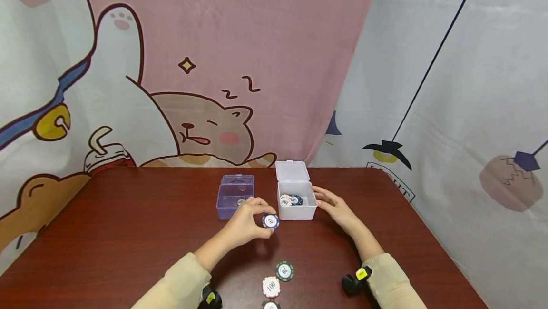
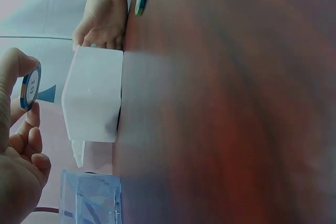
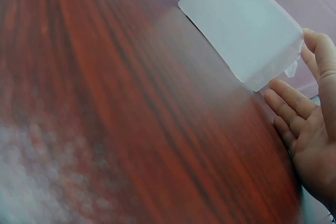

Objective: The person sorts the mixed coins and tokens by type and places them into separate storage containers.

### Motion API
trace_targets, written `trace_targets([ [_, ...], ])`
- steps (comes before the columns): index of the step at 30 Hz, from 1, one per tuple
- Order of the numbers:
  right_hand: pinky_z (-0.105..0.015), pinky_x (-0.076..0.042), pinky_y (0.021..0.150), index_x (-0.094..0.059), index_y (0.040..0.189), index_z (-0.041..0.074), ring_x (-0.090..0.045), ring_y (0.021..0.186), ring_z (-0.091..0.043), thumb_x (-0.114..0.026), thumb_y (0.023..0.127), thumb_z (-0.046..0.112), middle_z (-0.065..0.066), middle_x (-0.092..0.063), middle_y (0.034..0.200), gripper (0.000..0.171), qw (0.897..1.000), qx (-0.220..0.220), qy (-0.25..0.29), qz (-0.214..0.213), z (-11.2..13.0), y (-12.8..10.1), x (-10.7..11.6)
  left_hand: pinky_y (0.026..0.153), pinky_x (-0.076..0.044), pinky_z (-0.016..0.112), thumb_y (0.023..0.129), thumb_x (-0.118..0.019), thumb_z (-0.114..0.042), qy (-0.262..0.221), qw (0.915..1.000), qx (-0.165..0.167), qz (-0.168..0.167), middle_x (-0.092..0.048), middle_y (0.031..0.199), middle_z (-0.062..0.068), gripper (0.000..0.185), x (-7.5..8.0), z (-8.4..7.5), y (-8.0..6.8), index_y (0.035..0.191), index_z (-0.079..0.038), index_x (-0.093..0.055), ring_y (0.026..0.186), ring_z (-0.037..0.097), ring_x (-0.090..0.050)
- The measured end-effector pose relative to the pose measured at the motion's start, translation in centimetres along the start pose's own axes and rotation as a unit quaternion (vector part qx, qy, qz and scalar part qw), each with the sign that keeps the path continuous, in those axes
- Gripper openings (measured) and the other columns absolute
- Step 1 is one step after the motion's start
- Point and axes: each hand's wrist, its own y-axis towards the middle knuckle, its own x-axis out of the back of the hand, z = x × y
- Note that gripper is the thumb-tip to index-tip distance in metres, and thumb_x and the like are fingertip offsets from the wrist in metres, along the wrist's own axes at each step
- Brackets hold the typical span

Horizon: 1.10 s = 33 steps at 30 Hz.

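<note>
the left hand (image 1: 246,225) pinches a blue poker chip (image 1: 270,221) just left of the white box (image 1: 297,209). the right hand (image 1: 336,206), fingers straight, touches that box's right side.

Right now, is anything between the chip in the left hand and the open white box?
Nothing visible. The left hand pinches the chip just in front of the white box, whose lid is up; the right hand touches its right side only.

- White box (image 3: 244,27) sits at upper right on the dark red table (image 3: 105,103).
- Right hand (image 3: 310,124), fingers straight, touches its near corner.
</note>
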Motion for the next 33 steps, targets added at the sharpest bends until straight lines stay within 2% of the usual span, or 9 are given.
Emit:
trace_targets([
  [5, -0.057, -0.030, 0.100, -0.042, 0.142, -0.001, -0.044, 0.124, -0.044, -0.055, 0.096, 0.005, -0.030, -0.049, 0.133, 0.048, 1.000, 0.002, -0.001, 0.003, 0.0, 0.0, 0.0, 0.081, -0.036, 0.040, 0.061, -0.083, -0.010, 0.001, 0.9997, 0.004, -0.026, -0.061, 0.089, -0.010, 0.036, -0.3, 0.2, 1.0, 0.096, -0.008, -0.075, 0.092, 0.013, -0.050],
  [10, -0.057, -0.030, 0.100, -0.042, 0.142, -0.001, -0.044, 0.124, -0.043, -0.055, 0.096, 0.005, -0.030, -0.049, 0.133, 0.048, 1.000, 0.004, -0.005, 0.004, 0.2, 0.0, -0.1, 0.074, -0.043, 0.038, 0.061, -0.084, -0.009, 0.008, 0.9992, 0.010, -0.038, -0.062, 0.088, -0.008, 0.037, -0.5, 0.4, 2.0, 0.096, -0.006, -0.075, 0.090, 0.014, -0.050],
  [15, -0.058, -0.029, 0.101, -0.042, 0.142, -0.001, -0.044, 0.124, -0.043, -0.055, 0.096, 0.006, -0.030, -0.048, 0.133, 0.048, 1.000, 0.002, -0.008, 0.004, 0.2, 0.0, 0.0, 0.071, -0.043, 0.036, 0.061, -0.086, -0.010, 0.019, 0.9986, 0.021, -0.044, -0.062, 0.089, -0.006, 0.039, -0.8, 0.5, 2.8, 0.098, -0.004, -0.075, 0.090, 0.015, -0.051],
  [29, -0.058, -0.029, 0.100, -0.042, 0.142, -0.001, -0.044, 0.123, -0.044, -0.055, 0.096, 0.005, -0.029, -0.049, 0.132, 0.048, 1.000, 0.007, -0.008, 0.004, 0.0, 0.1, 0.0, 0.074, -0.041, 0.032, 0.065, -0.084, -0.011, 0.025, 0.9964, 0.033, -0.074, -0.063, 0.091, 0.003, 0.035, -2.0, 0.7, 5.0, 0.097, -0.002, -0.075, 0.087, 0.020, -0.052],
  [33, -0.059, -0.029, 0.100, -0.043, 0.142, 0.000, -0.044, 0.123, -0.044, -0.055, 0.096, 0.006, -0.029, -0.049, 0.132, 0.048, 1.000, 0.004, -0.011, 0.001, 0.0, 0.1, 0.0, 0.072, -0.040, 0.031, 0.067, -0.084, -0.013, 0.018, 0.9953, 0.059, -0.074, -0.062, 0.094, 0.003, 0.037, -2.3, 0.8, 5.6, 0.101, -0.001, -0.074, 0.085, 0.018, -0.050],
])
